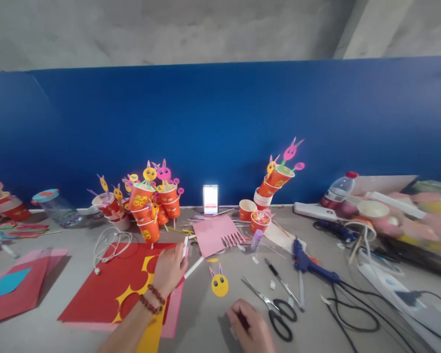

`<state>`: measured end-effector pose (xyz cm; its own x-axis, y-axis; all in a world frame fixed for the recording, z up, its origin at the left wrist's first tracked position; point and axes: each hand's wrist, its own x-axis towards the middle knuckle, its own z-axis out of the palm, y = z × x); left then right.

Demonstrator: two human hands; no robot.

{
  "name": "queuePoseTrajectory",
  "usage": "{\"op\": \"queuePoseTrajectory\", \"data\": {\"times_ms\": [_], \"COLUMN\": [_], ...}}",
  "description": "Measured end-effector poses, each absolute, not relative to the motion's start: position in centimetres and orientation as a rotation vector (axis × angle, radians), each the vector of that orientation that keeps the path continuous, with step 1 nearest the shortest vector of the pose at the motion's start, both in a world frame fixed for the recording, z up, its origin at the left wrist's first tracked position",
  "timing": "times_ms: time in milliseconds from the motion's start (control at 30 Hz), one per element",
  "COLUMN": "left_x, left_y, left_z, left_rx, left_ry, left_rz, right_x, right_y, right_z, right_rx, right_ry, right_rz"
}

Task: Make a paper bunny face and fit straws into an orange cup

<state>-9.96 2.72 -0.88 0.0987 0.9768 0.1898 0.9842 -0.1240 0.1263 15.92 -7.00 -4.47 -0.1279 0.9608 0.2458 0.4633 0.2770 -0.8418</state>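
My left hand, with a beaded bracelet at the wrist, is closed on a slim white marker pointing up. It hovers at the right edge of a red sheet and yellow paper with round cut-outs. A second white marker with a red end lies beside it. Near the table's front, my right hand is curled closed; anything inside its fingers is hidden. Between the hands lies a yellow paper bunny face with pink-and-purple ears. Black-handled scissors are just right of my right hand.
Stacked red paper cups with paper bunny faces stand at the back left, more cups back right. A pink sheet lies mid-table. Rightward are a black pen, a blue glue gun with its cord, and a power strip.
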Motion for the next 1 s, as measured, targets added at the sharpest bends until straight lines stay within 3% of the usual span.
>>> {"op": "queuePoseTrajectory", "data": {"times_ms": [133, 267, 367, 667, 867, 967, 1000], "left_x": [-10.1, -10.5, -10.7, -11.2, -11.1, -10.0, -9.4], "left_y": [2.0, 2.0, 2.2, 2.3, 1.8, 0.5, -0.1], "left_z": [-1.3, -2.1, -2.2, -1.8, -0.5, 1.2, 1.9], "left_rx": [-2.435, -2.51, -2.526, -2.508, -2.442, -2.576, -2.744], "left_ry": [-2.022, -1.993, -1.984, -1.894, -1.825, -1.731, -1.662], "left_rz": [-0.4, -0.476, -0.533, -0.853, -1.206, -1.411, -1.661], "right_x": [18.2, 21.3, 21.8, 18.6, 18.4, 17.5, 17.1], "right_y": [-5.0, 1.3, 7.7, 16.9, 12.8, 8.8, 7.4], "right_z": [-0.3, 7.5, 11.4, 11.3, 15.0, 14.4, 13.7], "right_rx": [-1.26, -1.218, -1.421, -1.541, -1.268, -1.11, -1.048], "right_ry": [-1.732, -2.07, -2.363, -2.503, -2.473, -2.469, -2.458], "right_rz": [0.787, 0.21, -0.172, -0.121, 0.142, 0.367, 0.48]}}
